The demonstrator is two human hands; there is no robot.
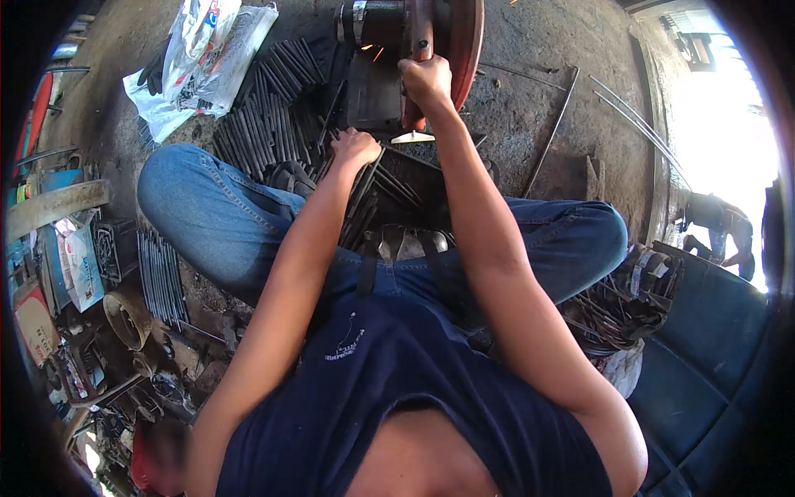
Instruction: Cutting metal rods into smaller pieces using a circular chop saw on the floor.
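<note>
navy shirt [431, 348] below, right fingers [408, 69] wrap a handle [423, 31] running forward; left fingers [342, 139] unclear.

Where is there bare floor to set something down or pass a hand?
One patch of floor lies between the red-rimmed machine and the long thin rod to its right. Another lies left of the white bags, beyond the left knee. It is crowded around the left hand, among dark metal sticks.

Pale lettering [340, 354] marks the navy shirt [414, 344]; coloured print marks a white plastic bag [192, 62].
</note>
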